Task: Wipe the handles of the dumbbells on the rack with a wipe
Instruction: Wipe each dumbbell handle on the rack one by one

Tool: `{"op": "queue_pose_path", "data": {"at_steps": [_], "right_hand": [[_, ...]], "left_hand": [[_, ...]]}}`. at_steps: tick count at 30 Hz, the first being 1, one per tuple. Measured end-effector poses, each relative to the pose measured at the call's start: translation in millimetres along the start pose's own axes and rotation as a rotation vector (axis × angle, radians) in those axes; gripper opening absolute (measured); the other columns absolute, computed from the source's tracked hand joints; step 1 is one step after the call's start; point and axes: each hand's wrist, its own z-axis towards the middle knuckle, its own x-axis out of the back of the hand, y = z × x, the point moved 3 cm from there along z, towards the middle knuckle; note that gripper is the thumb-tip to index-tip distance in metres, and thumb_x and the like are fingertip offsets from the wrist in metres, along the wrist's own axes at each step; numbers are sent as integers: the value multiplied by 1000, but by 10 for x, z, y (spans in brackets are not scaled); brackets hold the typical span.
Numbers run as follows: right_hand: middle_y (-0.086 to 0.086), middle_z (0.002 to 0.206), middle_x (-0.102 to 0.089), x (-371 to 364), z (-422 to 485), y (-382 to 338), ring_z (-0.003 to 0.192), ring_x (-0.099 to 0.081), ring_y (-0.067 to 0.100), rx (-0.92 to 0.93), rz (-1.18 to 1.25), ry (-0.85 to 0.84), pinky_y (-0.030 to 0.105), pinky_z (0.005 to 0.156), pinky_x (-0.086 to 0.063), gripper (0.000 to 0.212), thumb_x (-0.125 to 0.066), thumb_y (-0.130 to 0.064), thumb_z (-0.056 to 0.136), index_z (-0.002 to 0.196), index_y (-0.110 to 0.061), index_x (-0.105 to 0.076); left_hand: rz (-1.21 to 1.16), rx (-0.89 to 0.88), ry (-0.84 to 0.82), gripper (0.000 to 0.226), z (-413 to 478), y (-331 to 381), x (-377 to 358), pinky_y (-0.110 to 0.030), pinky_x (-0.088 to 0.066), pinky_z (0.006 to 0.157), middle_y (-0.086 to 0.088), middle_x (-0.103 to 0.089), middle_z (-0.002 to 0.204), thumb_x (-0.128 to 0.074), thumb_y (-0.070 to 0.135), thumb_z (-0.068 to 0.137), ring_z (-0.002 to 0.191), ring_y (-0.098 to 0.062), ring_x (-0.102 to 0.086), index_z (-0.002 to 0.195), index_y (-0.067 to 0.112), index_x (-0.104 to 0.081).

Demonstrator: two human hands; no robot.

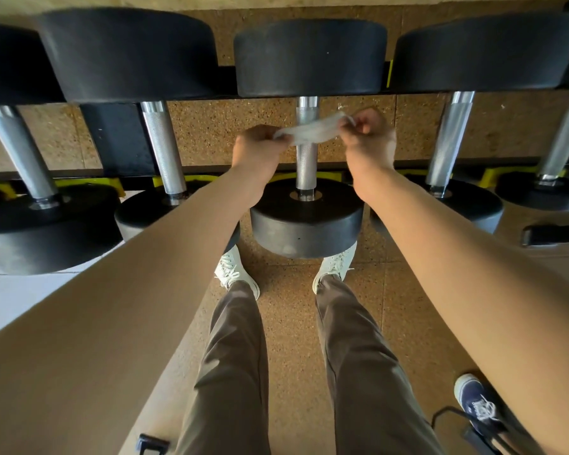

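The centre dumbbell handle (306, 159) is looking like bright steel, knurled and rough in the grip, polished smooth at the collars. Its end weights (307, 218) are showing matt black rubber, a bit dusty. The wipe (309, 131) draped across that handle is looking like thin, crinkly white cloth-like paper. Below the handle, the floor (289, 323) is showing grainy speckled cork-like rubber, and the trousers (234, 356) are looking like smooth matt woven cloth.

The person is wearing loose olive-brown trousers (237, 372) that are creasing lengthwise down each leg, and both forearms are showing bare, with no sleeve, watch or band in view. On the feet they are wearing white lace-up sneakers (235, 274), whose white laces are crossing over the tongues.
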Motion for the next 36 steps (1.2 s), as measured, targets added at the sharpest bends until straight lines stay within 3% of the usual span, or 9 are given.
{"op": "queue_pose_path", "data": {"at_steps": [4,7,10,14,20,27,31,33,36], "right_hand": [[-1,90,-65,82,-22,77,83,-64,7,-3,-59,-125,22,77,-58,12,-69,-19,93,90,-12,-59],[0,88,-65,-42,-219,46,77,-59,5,70,-136,-393,16,71,-53,11,-70,-19,92,87,-14,-62],[0,86,-65,6,-254,129,75,-57,5,86,-193,-420,11,64,-49,11,-70,-18,92,90,-8,-65],[-2,97,-65,148,-118,371,95,-61,18,25,-391,-350,36,85,-53,12,-72,-28,89,82,-25,-63],[-5,102,-65,-40,-211,325,111,-55,31,37,-656,-569,55,97,-47,20,-80,-45,75,77,-31,-66],[-2,109,-65,203,-19,371,110,-58,27,54,-848,-419,50,97,-49,15,-76,-39,83,89,-28,-68],[-6,98,-66,87,-212,257,96,-63,19,77,-670,-549,45,94,-51,14,-78,-36,84,86,-27,-67],[-9,88,-65,61,-312,215,77,-60,9,111,-578,-584,33,76,-52,14,-78,-35,84,85,-25,-69],[-7,85,-65,196,-264,257,70,-58,5,91,-472,-428,15,57,-47,10,-74,-24,89,92,-16,-69]], "left_hand": [[153,-51,-30,21,4,-88,-22,-16,-40,47,3,-61,86,-60,27,101,64,-8,-52,117,16,-67],[310,76,50,33,95,-271,107,-30,-48,66,-7,-68,111,-60,28,101,84,-17,-61,130,13,-65],[416,58,11,29,82,-356,117,-38,-54,83,-8,-69,113,-62,33,97,97,-24,-64,120,16,-68],[575,-85,-144,26,-1,-284,-7,-49,-46,103,-7,-68,112,-63,41,87,111,-31,-60,103,23,-71],[976,18,-19,56,126,-422,98,-51,-25,117,-13,-51,146,-59,56,92,143,-36,-35,129,14,-64],[894,-109,-326,37,97,-247,-95,-53,-45,104,-10,-66,117,-71,45,82,119,-37,-56,107,17,-75],[1085,-99,-80,45,149,-354,44,-49,-41,102,-12,-63,122,-55,49,93,121,-35,-52,120,15,-67],[920,-83,27,36,160,-407,119,-43,-50,94,-10,-66,115,-55,43,95,111,-31,-60,117,18,-68],[522,-58,-113,28,148,-454,133,-28,-48,72,-3,-68,109,-72,38,89,97,-20,-64,111,19,-69]]}}
